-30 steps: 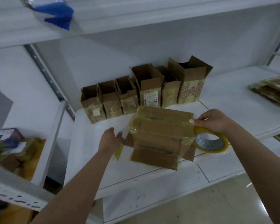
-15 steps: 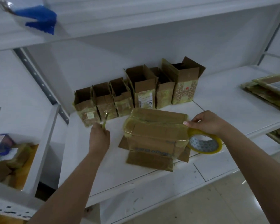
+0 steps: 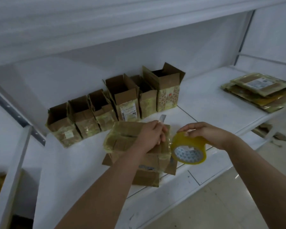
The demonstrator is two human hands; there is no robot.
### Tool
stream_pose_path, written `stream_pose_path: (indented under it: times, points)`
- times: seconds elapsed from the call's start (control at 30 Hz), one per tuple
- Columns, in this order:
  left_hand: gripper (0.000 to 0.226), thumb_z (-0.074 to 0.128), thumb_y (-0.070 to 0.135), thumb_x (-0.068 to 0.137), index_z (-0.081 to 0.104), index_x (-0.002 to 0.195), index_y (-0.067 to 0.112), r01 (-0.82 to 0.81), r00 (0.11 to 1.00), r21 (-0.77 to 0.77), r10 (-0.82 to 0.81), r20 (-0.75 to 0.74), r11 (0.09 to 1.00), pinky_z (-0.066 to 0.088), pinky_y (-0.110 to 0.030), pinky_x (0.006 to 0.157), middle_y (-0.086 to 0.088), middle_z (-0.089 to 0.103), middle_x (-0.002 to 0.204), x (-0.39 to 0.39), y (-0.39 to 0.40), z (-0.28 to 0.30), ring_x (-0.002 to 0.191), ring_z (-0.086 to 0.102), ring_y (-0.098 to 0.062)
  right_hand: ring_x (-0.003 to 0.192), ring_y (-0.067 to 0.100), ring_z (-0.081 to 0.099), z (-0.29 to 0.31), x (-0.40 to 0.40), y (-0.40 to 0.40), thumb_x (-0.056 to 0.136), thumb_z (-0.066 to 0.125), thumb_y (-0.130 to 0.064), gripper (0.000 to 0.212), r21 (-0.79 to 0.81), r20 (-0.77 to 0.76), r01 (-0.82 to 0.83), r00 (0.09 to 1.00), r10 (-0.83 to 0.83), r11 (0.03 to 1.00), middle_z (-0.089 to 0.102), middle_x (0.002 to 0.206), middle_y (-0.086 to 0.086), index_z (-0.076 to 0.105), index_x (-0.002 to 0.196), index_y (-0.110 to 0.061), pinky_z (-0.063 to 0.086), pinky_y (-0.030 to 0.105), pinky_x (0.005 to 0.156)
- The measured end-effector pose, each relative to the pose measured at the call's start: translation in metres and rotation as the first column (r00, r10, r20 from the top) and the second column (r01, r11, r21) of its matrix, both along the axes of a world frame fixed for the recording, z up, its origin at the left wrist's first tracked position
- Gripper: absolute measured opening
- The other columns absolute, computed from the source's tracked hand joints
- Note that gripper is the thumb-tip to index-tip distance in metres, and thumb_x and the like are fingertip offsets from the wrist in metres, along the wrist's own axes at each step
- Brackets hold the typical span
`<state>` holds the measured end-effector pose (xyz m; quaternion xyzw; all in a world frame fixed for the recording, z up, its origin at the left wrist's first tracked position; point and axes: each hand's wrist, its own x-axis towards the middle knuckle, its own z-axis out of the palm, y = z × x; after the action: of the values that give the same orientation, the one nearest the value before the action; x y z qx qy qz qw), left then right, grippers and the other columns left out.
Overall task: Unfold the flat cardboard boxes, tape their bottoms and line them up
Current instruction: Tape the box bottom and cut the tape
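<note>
My left hand [image 3: 153, 135] has come back from the left with a small cutter [image 3: 162, 120], gripped over the upside-down brown cardboard box [image 3: 122, 142]; my right hand [image 3: 203, 134] holds the yellow tape roll [image 3: 188, 150]. I judge cutting the tape is next.

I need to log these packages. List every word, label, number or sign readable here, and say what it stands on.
No text can be read.
White shipping label on the tall open brown cardboard box in the row: too blurred.
White label on the top flat cardboard box in the stack at right: too small.
Print on the upside-down cardboard box in front: blurred and partly hidden by the forearm.
Patterned core of the yellow tape roll: no legible words.
</note>
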<state>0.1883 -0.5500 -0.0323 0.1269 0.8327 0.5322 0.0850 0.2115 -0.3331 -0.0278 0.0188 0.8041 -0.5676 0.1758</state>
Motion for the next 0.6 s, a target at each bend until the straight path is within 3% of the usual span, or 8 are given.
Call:
stream_pose_path:
  times: [0.07, 0.13, 0.2, 0.27, 0.3, 0.47, 0.6]
  points:
    - [0.037, 0.033, 0.029, 0.106, 0.058, 0.082, 0.017, 0.009, 0.998, 0.026, -0.007, -0.068, 1.0, 0.039, -0.024, 0.048, 0.004, 0.058, 0.048, -0.001, -0.001, -0.006, 0.038, 0.043, -0.007, 0.089, 0.022, 0.071, -0.004, 0.002, 0.005, 0.087, 0.07, -0.021, 0.016, -0.033, -0.005, -0.012, 1.0, 0.012, 0.999, 0.074, 0.1, 0.006, 0.075, 0.102, -0.02, 0.056, 0.031, 0.077]
    - [0.037, 0.033, 0.032, 0.106, 0.058, 0.083, 0.017, 0.026, 0.992, 0.016, -0.024, -0.122, 1.0, 0.039, -0.023, 0.047, 0.004, 0.056, 0.045, -0.001, 0.002, -0.009, 0.038, 0.044, -0.008, 0.08, 0.018, 0.072, -0.006, -0.003, 0.004, 0.085, 0.074, -0.027, 0.017, 0.006, -0.014, 0.007, 1.0, -0.007, 1.0, 0.074, 0.093, 0.004, 0.075, 0.1, -0.019, 0.055, 0.026, 0.064]
    - [0.037, 0.033, 0.032, 0.106, 0.058, 0.085, 0.015, 0.03, 0.989, 0.007, -0.028, -0.143, 1.0, 0.04, -0.022, 0.047, 0.003, 0.056, 0.045, 0.0, 0.001, -0.012, 0.038, 0.045, -0.01, 0.078, 0.015, 0.069, -0.009, -0.01, 0.004, 0.083, 0.076, -0.032, 0.018, 0.17, -0.02, -0.009, 1.0, 0.013, 0.985, 0.071, 0.091, 0.0, 0.074, 0.098, -0.021, 0.053, 0.023, 0.059]
    - [0.037, 0.033, 0.033, 0.106, 0.058, 0.087, 0.013, 0.033, 0.991, 0.009, -0.032, -0.132, 0.999, 0.041, -0.021, 0.048, 0.001, 0.057, 0.047, 0.0, 0.0, -0.013, 0.038, 0.046, -0.01, 0.086, 0.013, 0.065, -0.017, -0.012, 0.005, 0.082, 0.077, -0.038, 0.022, 0.385, -0.008, -0.065, 0.997, 0.073, 0.92, 0.067, 0.099, -0.001, 0.072, 0.096, -0.023, 0.053, 0.022, 0.067]
    - [0.037, 0.034, 0.033, 0.106, 0.057, 0.086, 0.013, 0.044, 0.992, 0.006, -0.043, -0.122, 0.999, 0.041, -0.02, 0.048, 0.0, 0.059, 0.05, -0.001, -0.001, -0.013, 0.039, 0.047, -0.01, 0.089, 0.012, 0.064, -0.022, -0.01, 0.005, 0.081, 0.076, -0.041, 0.024, 0.421, 0.006, -0.078, 0.997, 0.083, 0.904, 0.066, 0.103, -0.001, 0.072, 0.097, -0.024, 0.052, 0.02, 0.068]
    - [0.038, 0.041, 0.033, 0.104, 0.057, 0.075, 0.015, 0.164, 0.986, -0.068, -0.161, 0.048, 0.984, 0.047, -0.018, 0.057, 0.004, 0.062, 0.061, -0.005, -0.005, -0.001, 0.052, 0.056, -0.008, 0.101, 0.01, 0.065, -0.031, -0.001, 0.008, 0.088, 0.068, -0.043, 0.022, 0.307, -0.032, -0.092, 0.994, 0.107, 0.947, 0.073, 0.102, -0.009, 0.076, 0.104, -0.031, 0.05, 0.023, 0.088]
    - [0.039, 0.045, 0.036, 0.101, 0.06, 0.069, 0.021, 0.361, 0.93, -0.292, -0.32, 0.18, 0.886, 0.052, -0.022, 0.074, 0.006, 0.063, 0.078, -0.003, -0.002, 0.023, 0.075, 0.061, -0.009, 0.099, 0.008, 0.064, -0.019, 0.003, 0.014, 0.094, 0.064, -0.035, 0.016, 0.246, -0.017, -0.063, 0.997, 0.07, 0.967, 0.074, 0.097, -0.013, 0.078, 0.1, -0.032, 0.048, 0.023, 0.089]
